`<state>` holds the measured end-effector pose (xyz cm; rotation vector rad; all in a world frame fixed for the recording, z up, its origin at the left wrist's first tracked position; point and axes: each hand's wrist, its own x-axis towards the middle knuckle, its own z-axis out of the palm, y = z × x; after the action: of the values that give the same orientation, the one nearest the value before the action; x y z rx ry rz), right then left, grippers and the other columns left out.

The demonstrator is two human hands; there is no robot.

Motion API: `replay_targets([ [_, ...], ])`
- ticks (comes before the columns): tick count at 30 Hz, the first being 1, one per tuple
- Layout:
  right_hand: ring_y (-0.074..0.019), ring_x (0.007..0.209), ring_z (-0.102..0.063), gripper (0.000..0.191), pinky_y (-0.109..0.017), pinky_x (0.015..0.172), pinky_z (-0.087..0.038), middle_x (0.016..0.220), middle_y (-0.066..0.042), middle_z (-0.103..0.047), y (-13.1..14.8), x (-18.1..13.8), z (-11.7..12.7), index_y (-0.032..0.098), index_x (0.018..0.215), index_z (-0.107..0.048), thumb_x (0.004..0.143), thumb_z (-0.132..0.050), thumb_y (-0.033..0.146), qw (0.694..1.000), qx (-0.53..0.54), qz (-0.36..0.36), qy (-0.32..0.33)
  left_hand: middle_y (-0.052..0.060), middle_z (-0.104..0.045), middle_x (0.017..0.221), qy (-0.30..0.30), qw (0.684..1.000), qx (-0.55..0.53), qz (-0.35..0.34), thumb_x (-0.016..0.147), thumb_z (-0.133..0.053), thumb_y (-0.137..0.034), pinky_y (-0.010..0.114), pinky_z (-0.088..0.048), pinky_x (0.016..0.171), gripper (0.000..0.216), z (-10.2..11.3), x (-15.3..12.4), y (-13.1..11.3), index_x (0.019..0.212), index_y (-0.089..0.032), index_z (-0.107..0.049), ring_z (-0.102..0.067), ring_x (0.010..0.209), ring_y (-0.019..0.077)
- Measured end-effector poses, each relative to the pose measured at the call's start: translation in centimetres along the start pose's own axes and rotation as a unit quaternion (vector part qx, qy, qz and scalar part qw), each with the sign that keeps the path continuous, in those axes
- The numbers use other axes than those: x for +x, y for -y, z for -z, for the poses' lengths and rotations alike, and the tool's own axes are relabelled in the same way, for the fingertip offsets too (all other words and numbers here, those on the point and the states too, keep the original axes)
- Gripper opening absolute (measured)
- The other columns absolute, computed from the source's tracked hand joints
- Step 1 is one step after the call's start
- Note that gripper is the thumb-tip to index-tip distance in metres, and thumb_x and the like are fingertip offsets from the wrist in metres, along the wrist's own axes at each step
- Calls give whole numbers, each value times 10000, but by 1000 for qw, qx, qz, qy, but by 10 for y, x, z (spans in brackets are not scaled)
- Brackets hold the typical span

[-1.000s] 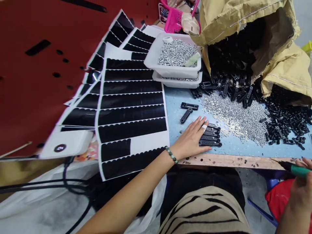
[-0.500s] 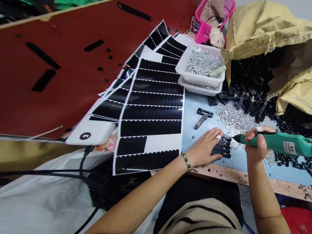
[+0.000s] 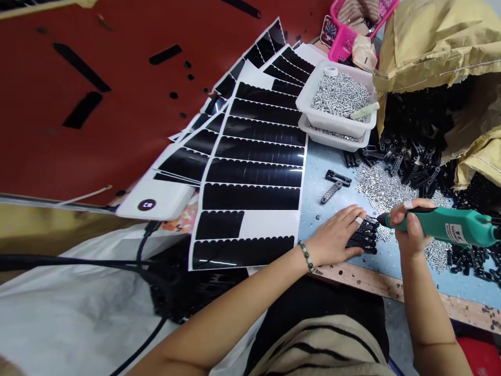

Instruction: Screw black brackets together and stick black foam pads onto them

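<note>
My left hand (image 3: 336,236) lies flat, fingers stretched out, pressing on a row of several black plastic strips (image 3: 365,238) near the front edge of the light blue table (image 3: 324,167). My right hand (image 3: 407,231) is wrapped round a green electric screwdriver (image 3: 446,226). Its tip points left at the right ends of the strips, close to my left fingertips. A heap of small silver screws (image 3: 385,187) lies just behind the strips.
Two stacked white trays (image 3: 336,122) of screws stand at the back. A yellow sack (image 3: 438,47) spills black plastic parts (image 3: 415,156) on the right. Sheets of black stickers (image 3: 254,172) fan out on the left beside a red panel (image 3: 97,94). Two loose strips (image 3: 334,185) lie mid-table.
My right hand has come up from below the table edge with the green screwdriver and brought its tip to the strips. My left hand has stayed on the strips.
</note>
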<state>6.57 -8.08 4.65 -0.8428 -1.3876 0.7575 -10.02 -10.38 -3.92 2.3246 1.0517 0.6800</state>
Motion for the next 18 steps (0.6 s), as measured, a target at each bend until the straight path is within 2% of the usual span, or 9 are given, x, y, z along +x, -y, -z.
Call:
replay_targets([
  [10,-126,456,-536,134,-312,535,-499,541,71,-527,9,-6,3,237,879,-504,843,-550,358,999,4,-12,44,161,-363,1450,9,1000,7,4,766,-672,-483,471,-281,1136,821,2,1,-2,1417,-157,-293,-258,1391,326],
  [18,-107,444,-513,107,-279,511,-481,541,73,-537,7,-2,1,228,866,-538,828,-573,321,999,43,0,31,174,-348,1453,10,1000,8,-4,781,-645,-504,472,-279,1131,826,0,0,-1,1420,-139,-271,-252,1389,329],
])
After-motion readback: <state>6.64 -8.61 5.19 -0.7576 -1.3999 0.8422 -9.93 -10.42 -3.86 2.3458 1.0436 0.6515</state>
